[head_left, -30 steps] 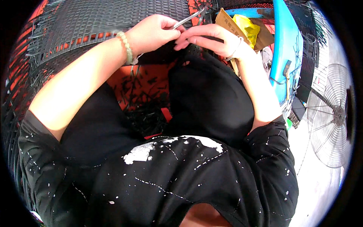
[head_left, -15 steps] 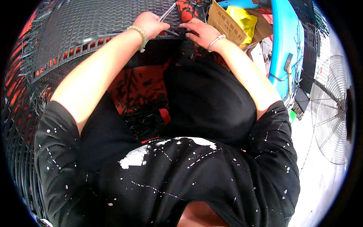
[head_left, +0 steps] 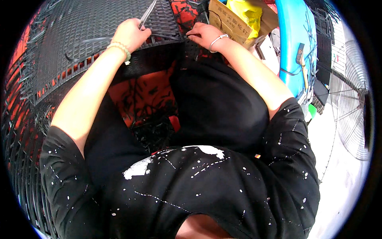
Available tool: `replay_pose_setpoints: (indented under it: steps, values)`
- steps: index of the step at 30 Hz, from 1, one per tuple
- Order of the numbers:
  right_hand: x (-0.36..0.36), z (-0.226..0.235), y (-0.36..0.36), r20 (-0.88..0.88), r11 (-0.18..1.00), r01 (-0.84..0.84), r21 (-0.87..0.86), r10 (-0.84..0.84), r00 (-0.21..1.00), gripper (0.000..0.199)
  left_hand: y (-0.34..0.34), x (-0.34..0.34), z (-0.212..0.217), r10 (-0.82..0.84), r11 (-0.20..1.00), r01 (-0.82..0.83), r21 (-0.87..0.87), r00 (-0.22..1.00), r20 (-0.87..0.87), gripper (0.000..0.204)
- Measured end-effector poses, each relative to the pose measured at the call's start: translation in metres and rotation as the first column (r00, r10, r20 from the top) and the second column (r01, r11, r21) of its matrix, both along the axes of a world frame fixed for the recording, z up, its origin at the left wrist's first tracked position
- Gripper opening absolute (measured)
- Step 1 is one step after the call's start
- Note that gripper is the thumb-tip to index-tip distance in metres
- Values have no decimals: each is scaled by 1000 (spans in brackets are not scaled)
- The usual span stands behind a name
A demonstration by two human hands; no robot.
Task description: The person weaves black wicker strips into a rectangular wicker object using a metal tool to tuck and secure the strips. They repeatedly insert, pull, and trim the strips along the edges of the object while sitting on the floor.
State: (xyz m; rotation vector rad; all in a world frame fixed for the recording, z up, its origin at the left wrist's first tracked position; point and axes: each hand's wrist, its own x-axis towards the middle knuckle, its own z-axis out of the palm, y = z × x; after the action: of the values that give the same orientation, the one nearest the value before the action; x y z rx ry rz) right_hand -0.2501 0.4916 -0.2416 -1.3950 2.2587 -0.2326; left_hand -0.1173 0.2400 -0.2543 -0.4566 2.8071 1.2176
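A black woven rattan panel [head_left: 91,51] fills the upper left, over a dark frame. Across it, my left hand [head_left: 130,35] is closed around a slim, shiny grey tool [head_left: 147,15], which points up and away; its kind is unclear. A thin dark strip [head_left: 165,37] runs from that hand along the panel's edge toward my right hand [head_left: 205,36]. There the fingers are bent and pinched together at the panel's right corner. What lies between those fingertips is hidden.
An open cardboard box [head_left: 227,22] with a yellow plastic bag [head_left: 248,18] stands beside my right hand. Further right come a blue curved rim [head_left: 288,44], a hammer [head_left: 302,59] and a fan [head_left: 350,99]. Black scraps lie on red cloth [head_left: 143,93] below.
My left hand has moved left and slightly nearer with the grey tool, away from my right hand. The right hand has shifted slightly left in the picture, along with the whole view.
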Motion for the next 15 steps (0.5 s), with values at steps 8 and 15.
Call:
replay_pose_setpoints:
  steps: [8,15]
  values:
    - [-3,-3,1,16,999,31,32,-31,999,23,7,-3,-3,-1,991,-5,130,999,43,27]
    - [-3,0,0,-9,1000,16,23,-16,1000,23,16,-6,15,-59,996,53,73,995,85,29]
